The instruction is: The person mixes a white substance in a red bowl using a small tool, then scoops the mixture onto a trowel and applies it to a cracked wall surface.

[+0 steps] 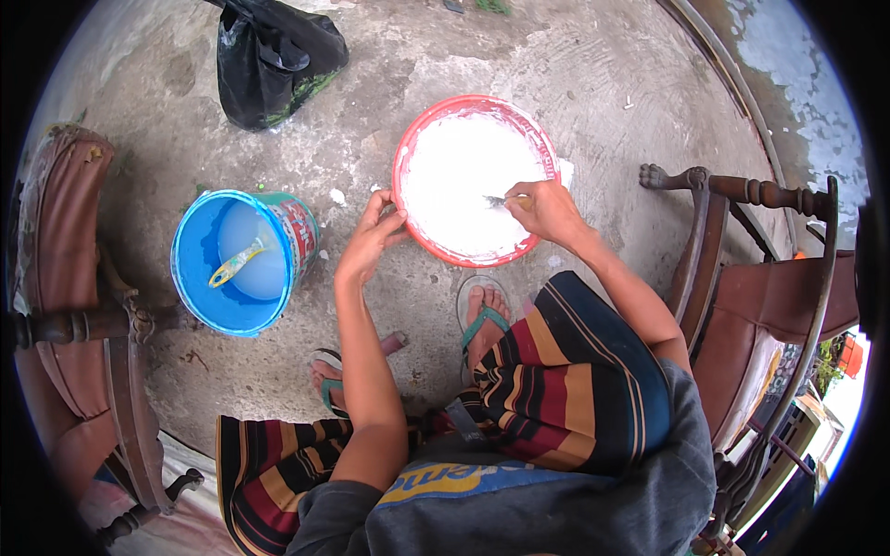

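Note:
A round red basin [475, 99] sits on the ground in front of me, full of bright white paint-like stuff [445, 171]. At its left edge the fingers of my left hand [368, 243] grip the rim. My right hand [549, 213] reaches over the basin's right side, closed round the wooden handle of a small tool [498, 201]. The tool's dark metal part dips into the white; its end is hidden, so whether it is a brush or a scraper I cannot tell.
Left of the basin stands a blue bucket [197, 298] with whitish liquid and a yellow-handled brush [235, 265]. A black plastic bag [278, 60] lies at the far left. Wooden chairs with brown padding flank me, left [74, 269] and right [769, 301]. My sandalled feet [484, 324] are near the basin.

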Demonstrator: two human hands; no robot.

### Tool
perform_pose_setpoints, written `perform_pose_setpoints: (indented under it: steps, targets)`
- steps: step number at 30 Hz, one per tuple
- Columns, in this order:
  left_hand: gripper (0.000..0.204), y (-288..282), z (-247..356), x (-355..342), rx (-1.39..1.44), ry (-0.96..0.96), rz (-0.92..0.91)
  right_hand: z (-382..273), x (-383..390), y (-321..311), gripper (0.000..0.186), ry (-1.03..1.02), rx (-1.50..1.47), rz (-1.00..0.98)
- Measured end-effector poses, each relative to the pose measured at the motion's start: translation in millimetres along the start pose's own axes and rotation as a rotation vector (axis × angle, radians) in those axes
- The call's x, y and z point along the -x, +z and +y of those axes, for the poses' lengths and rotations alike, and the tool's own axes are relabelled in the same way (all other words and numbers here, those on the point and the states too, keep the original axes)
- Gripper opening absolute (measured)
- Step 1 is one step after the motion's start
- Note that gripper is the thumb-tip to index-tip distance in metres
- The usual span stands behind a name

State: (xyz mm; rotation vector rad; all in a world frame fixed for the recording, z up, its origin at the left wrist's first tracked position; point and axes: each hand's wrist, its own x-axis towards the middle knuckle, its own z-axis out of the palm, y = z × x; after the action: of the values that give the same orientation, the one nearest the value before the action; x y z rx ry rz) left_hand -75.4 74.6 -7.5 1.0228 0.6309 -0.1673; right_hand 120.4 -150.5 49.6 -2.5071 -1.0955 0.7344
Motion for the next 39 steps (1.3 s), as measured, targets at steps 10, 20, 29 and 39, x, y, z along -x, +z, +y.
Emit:
perform_pose_setpoints:
  steps: [10, 20, 29, 39]
  targets:
    - [0.029, -3, 0, -9, -0.048, 0.026, 0.003, -32, -17, 12, 0.020, -0.126, -0.137, 0.046]
    - [0.027, 5, 8, -5, -0.097, 0.058, 0.035, 3, -37, -4, 0.017, -0.056, 0.180, 0.330]
    - [0.027, 3, 9, -5, -0.105, 0.051, 0.032, -43, -30, 15, 0.016, -0.417, 0.237, -0.046]
    - [0.037, -6, 15, -6, -0.336, 0.082, 0.076, -16, -8, -17, 0.010, -0.319, 0.229, -0.167]
